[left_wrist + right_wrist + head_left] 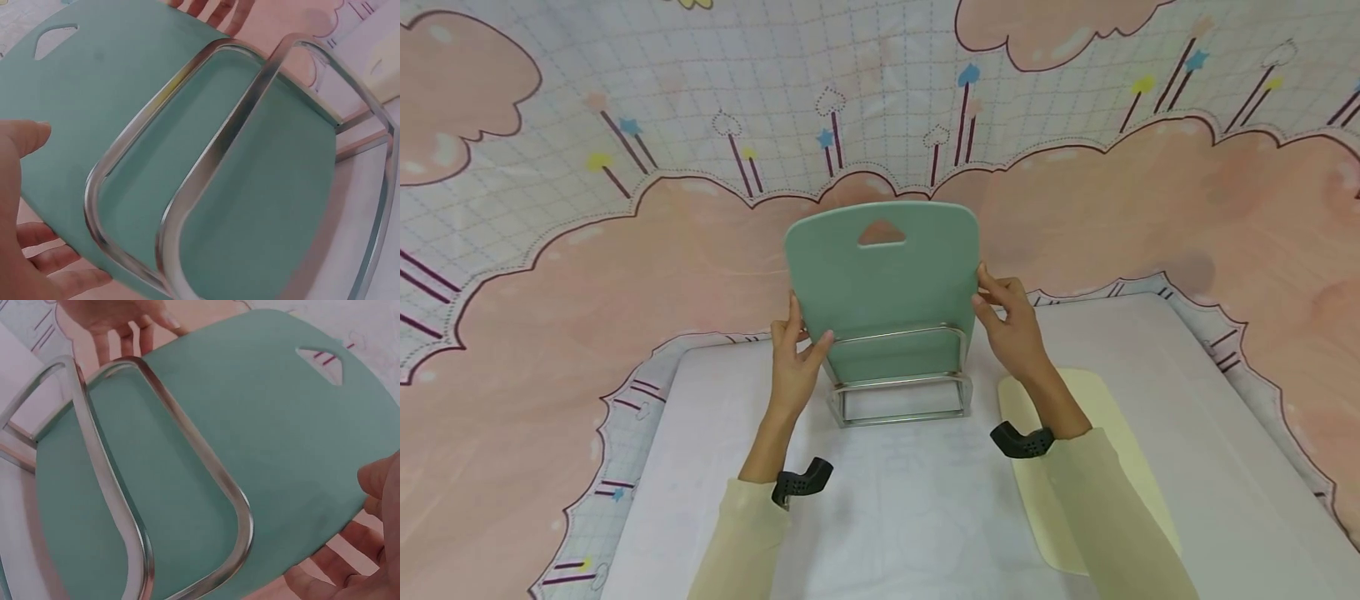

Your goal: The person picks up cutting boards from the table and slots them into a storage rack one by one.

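Observation:
A green cutting board (880, 292) with a cut-out handle at its top stands upright in a silver metal rack (898, 382), its lower part behind the front wire loops. At the board's left edge, my left hand (793, 358) holds it, thumb in front and fingers along the edge. My right hand (1011, 325) holds the opposite edge, a little higher up. In the left wrist view, the thumb (28, 137) overlaps the board's face. The right wrist view shows the right fingers (337, 565) at the rim, partly behind the board.
A pale yellow cutting board (1026, 483) lies flat on the white table (887, 508) at the right, partly covered by my right forearm. Behind the table hangs a patterned cloth (700, 258) with clouds. Each wrist wears a black camera mount (805, 479).

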`<action>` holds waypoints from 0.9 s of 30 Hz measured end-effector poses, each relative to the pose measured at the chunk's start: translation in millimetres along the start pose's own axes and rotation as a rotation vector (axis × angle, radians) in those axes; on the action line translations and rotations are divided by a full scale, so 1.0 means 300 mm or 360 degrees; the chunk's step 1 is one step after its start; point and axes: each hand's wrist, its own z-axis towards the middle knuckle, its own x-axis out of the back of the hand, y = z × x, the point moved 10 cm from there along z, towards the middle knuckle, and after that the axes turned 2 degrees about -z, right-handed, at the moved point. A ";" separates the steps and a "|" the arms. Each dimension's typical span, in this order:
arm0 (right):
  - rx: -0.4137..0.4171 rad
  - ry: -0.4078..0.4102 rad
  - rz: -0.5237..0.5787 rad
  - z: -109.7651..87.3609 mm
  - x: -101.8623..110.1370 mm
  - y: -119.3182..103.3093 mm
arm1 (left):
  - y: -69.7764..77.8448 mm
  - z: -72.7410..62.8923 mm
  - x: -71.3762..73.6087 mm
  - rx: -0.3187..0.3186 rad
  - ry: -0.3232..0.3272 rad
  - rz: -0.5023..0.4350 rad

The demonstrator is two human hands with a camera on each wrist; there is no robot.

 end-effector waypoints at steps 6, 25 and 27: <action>-0.0018 -0.0023 0.0027 0.003 -0.017 0.007 | -0.075 0.022 0.022 0.0067 0.0012 0.0048; 0.0006 -0.0073 0.0085 0.006 -0.039 0.012 | -0.067 0.037 0.015 0.0096 0.0059 0.0061; 0.0014 -0.0066 0.0092 0.007 -0.040 0.017 | -0.062 0.039 0.010 0.0089 0.0055 0.0052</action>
